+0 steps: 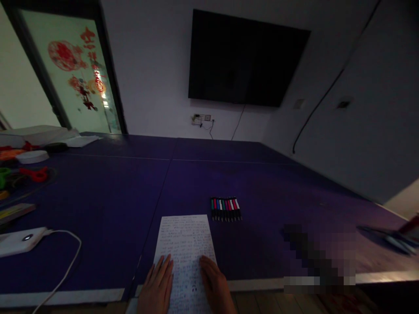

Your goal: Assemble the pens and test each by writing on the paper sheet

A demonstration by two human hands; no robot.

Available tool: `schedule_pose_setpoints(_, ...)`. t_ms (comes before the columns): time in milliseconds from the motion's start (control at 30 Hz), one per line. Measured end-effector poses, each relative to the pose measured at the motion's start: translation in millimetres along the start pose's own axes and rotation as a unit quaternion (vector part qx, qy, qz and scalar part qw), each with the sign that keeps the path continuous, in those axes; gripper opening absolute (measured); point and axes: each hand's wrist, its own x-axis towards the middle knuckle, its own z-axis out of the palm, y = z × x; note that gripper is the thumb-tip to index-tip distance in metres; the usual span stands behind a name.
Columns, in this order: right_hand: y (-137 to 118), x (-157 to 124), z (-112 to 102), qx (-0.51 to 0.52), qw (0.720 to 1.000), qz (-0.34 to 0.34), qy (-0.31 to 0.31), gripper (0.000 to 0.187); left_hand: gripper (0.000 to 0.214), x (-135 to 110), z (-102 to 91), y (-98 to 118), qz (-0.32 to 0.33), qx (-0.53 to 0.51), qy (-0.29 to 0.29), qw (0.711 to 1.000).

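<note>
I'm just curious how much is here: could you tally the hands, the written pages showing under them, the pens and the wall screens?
Left hand and right hand: 2
Written page: 1
Pens: 10, as best I can count
Wall screen: 1
Total: 14

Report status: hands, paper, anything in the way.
Left hand on paper's left side, right hand on its right. Paper face covered in writing. Pens rowed beyond its far right corner, clear of both hands.
</note>
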Motion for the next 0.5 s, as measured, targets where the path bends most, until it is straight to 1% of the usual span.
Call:
schedule_pose_setpoints(200, 8.1, 0.1, 3.4, -0.029, 0.999, -0.027, -0.009, 0.029, 0.035, -0.7, 3.1, -2.1, 0.027, 0.029, 0.008, 0.999)
schedule_pose_setpoints(300, 11.1, 0.7, 4.2, -0.039, 0.998, -0.044, -0.004, 0.029, 0.036, -1.1, 3.5, -2.1, 0.032, 0.022, 0.018, 0.999)
schedule_pose_setpoints(500, 15.9, 0.3, 4.9, -0.042, 0.996, -0.076, 0.007, 0.028, 0.040, -1.8, 9.6, -6.5, 0.042, -0.003, 0.059, 0.997)
